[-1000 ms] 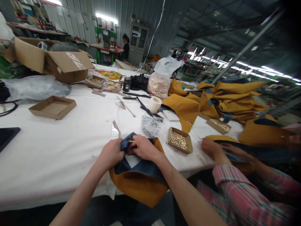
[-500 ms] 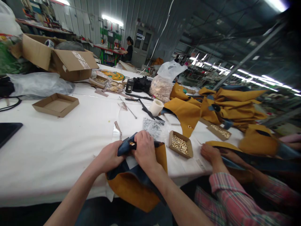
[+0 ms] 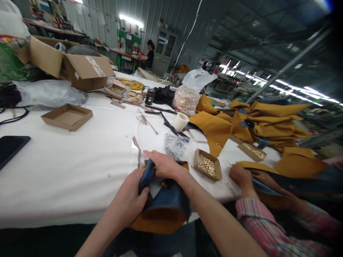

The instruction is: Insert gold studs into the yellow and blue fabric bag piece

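Note:
A dark blue piece with a mustard-yellow inside (image 3: 171, 200), leather by its look, lies bent over the table's front edge. My left hand (image 3: 131, 196) is closed on its folded blue edge, thumb toward me. Against the far side of the same fold rests my right hand (image 3: 167, 166), fingers curled behind the leather and the index finger pointing left; the leather hides part of its grip. A small gold-coloured fitting (image 3: 164, 184) shows on the blue side below my right wrist. Just beyond are a clear bag of small silver parts (image 3: 173, 144) and a shallow carton of gold-coloured studs (image 3: 207, 165).
On the right, a co-worker's hands (image 3: 242, 175) hold another blue and mustard piece. Mustard pieces (image 3: 270, 121) are heaped behind. A white roll (image 3: 180, 122) and black strips stand mid-table. Leftward are a shallow carton tray (image 3: 66, 116), a large cardboard box (image 3: 85, 66) and a black phone-like slab (image 3: 13, 149).
The leather piece has turned and its blue side shows more. My right hand has shifted to the fold's far side, index finger stretched left. My left hand has moved slightly nearer me.

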A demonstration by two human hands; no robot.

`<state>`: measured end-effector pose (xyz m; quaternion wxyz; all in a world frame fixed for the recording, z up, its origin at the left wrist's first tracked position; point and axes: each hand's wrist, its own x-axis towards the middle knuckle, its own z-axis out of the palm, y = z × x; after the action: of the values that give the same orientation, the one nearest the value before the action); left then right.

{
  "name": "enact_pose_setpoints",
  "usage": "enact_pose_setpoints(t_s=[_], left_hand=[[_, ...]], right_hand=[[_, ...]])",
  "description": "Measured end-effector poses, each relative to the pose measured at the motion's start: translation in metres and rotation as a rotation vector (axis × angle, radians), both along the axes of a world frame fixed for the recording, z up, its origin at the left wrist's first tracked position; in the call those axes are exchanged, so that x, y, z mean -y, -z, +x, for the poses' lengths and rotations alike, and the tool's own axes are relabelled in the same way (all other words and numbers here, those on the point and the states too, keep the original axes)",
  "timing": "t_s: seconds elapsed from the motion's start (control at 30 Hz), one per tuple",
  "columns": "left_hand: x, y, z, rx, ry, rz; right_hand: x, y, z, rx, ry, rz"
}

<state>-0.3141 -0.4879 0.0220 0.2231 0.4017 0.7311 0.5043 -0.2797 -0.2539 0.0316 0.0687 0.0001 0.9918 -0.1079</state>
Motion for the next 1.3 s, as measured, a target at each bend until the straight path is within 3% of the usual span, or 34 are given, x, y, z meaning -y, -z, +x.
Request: enact_pose_setpoints(t_s=[0.17, 0.27, 0.33, 0.43, 0.5, 0.6, 0.7, 0.77, 0.83, 0.93, 1.0, 1.17, 1.3], left_hand=[[0.002, 0.007, 0.011, -0.012, -0.002, 0.089], [0.002, 0.001, 0.023, 0.040, -0.002, 0.103], [0.002, -0.004, 0.032, 0.082, -0.005, 0.113], [0.001, -0.008, 0.037, 0.123, -0.056, 0.132], [0.004, -0.008, 0.032, 0.161, -0.105, 0.141], [0.014, -0.005, 0.014, 0.274, -0.171, 0.124], [0.030, -0.006, -0.007, 0.429, -0.192, 0.147], [0.041, -0.009, -0.016, 0.438, -0.149, 0.167], [0.048, -0.014, -0.016, 0.389, -0.015, 0.167], [0.051, -0.027, 0.000, 0.349, 0.272, 0.142], [0.047, -0.038, 0.017, 0.306, 0.388, 0.121], [0.031, -0.060, 0.045, 0.009, 0.401, 0.255], [0.022, -0.060, 0.057, -0.193, 0.406, 0.293]], right_hand=[[0.005, -0.004, -0.002, 0.034, 0.079, 0.116], [-0.002, -0.002, 0.000, -0.099, -0.065, 0.108], [-0.007, 0.002, 0.002, -0.174, -0.167, 0.013], [-0.009, 0.008, 0.009, -0.177, -0.116, -0.228], [-0.008, 0.013, 0.013, -0.170, -0.068, -0.316], [-0.004, 0.018, 0.021, -0.215, -0.036, -0.272], [0.001, 0.009, 0.041, -0.355, -0.028, -0.301], [0.008, -0.006, 0.063, -0.479, -0.066, -0.405], [0.016, -0.023, 0.090, -0.612, -0.080, -0.511], [0.031, -0.041, 0.129, -0.826, -0.024, -0.627], [0.040, -0.042, 0.150, -0.942, 0.040, -0.636], [0.055, -0.028, 0.184, -1.155, 0.164, -0.420], [0.063, -0.022, 0.196, -1.243, 0.200, -0.275]])
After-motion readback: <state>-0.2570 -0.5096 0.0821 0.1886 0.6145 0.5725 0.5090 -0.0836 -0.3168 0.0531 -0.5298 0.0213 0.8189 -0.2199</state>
